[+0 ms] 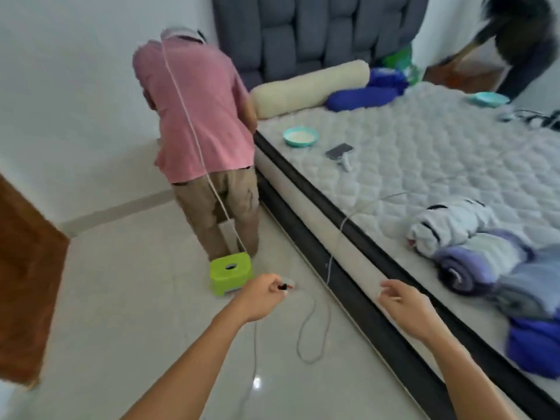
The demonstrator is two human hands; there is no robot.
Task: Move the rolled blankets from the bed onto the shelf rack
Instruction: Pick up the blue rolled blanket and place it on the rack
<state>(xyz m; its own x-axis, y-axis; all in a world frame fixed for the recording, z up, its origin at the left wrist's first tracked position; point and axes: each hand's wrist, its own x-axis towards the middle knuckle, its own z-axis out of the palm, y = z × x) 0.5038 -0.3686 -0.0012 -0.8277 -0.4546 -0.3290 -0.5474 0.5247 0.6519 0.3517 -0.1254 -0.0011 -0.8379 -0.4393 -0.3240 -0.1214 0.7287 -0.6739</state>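
Head view looks down at my two bare forearms stretched over a glossy pale tiled floor [121, 313] beside the bed [424, 153], whose quilted white mattress has a puffy diamond-stitched top and a dark band along its edge. The rolled blankets [472, 256] lie on the mattress at its near right: soft, fleecy cylinders packed side by side and touching, one white with black stripes, one lavender and white showing its spiral end, a grey-blue one, and a deep blue one nearest me. My left hand [260, 297] is over the floor, its fingers [274, 283] curled closed around a small dark object with a red tip; it is too blurred to name. My right hand [406, 307] hovers by the mattress edge, its fingers [391, 287] loosely bent and partly open, with a thin pale stick-like thing at them; I cannot tell whether it is gripped. A thin white cable [312, 328] loops on the floor between my hands. A lime-green plastic stool [231, 272], squarish with a round hole, stands near my left hand. I can read no writing anywhere.
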